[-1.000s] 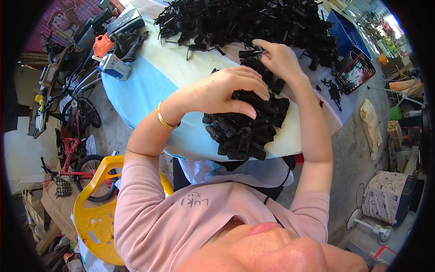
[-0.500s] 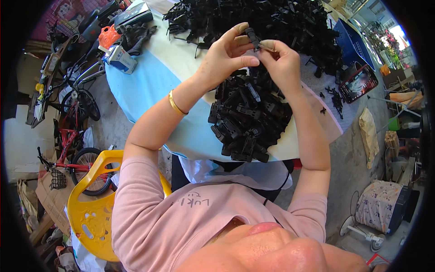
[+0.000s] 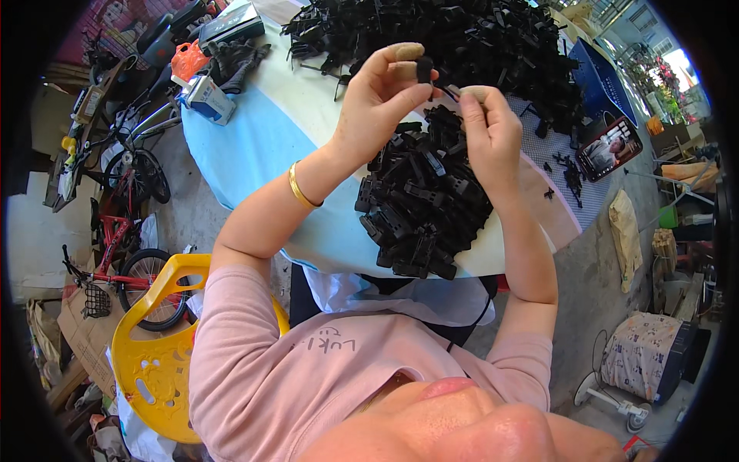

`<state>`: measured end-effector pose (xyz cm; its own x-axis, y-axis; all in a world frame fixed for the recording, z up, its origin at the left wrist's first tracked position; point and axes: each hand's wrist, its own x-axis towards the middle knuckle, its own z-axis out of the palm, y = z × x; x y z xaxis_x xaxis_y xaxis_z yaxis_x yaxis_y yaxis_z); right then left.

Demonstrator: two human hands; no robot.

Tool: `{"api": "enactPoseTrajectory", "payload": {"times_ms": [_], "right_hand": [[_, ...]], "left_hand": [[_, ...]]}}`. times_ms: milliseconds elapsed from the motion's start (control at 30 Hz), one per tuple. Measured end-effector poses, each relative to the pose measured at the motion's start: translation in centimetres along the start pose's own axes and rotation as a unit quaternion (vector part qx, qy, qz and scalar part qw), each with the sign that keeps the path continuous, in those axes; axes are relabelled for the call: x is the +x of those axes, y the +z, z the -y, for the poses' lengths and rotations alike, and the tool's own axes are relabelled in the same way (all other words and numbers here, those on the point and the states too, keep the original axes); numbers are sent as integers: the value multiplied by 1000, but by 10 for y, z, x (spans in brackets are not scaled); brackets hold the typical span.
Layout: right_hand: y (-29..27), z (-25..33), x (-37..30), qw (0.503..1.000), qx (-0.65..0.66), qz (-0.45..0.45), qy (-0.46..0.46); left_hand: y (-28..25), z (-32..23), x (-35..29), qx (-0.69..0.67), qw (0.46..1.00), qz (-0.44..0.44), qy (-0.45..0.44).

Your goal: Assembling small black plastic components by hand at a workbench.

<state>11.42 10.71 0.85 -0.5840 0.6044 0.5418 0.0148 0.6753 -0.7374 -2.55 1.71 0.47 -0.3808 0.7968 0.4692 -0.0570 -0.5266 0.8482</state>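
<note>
My left hand (image 3: pixel 377 108) is raised above the table and pinches a small black plastic part (image 3: pixel 423 68) between thumb and fingertips. My right hand (image 3: pixel 486 131) is close beside it, thumb and forefinger pinched near the same part; what it holds is too small to tell. Below both hands lies a near pile of black plastic parts (image 3: pixel 419 204) on the round table (image 3: pixel 254 146). A much larger heap of black parts (image 3: pixel 454 38) covers the table's far side. A gold bangle (image 3: pixel 299 187) circles my left wrist.
A phone with a lit screen (image 3: pixel 610 146) lies at the table's right. A blue tray (image 3: pixel 596 77) sits behind it. Small boxes and an orange object (image 3: pixel 202 77) rest on the table's left. A yellow plastic chair (image 3: pixel 158 354) and bicycles (image 3: pixel 115 254) stand on the floor to the left.
Both hands rose from the near pile, where they were pressed a second ago, and came together above it holding a small black part.
</note>
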Motion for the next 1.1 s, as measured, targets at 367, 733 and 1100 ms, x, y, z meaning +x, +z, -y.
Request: {"api": "enactPoseTrajectory", "payload": {"times_ms": [367, 733, 1100], "right_hand": [[-5, 5, 1, 992, 97, 77, 16], [-9, 8, 0, 963, 190, 138, 129], [-20, 7, 2, 992, 79, 53, -80]], "left_hand": [[6, 1, -7, 132, 991, 39, -4], [7, -6, -11, 340, 922, 22, 184], [3, -9, 0, -246, 944, 52, -215]]}}
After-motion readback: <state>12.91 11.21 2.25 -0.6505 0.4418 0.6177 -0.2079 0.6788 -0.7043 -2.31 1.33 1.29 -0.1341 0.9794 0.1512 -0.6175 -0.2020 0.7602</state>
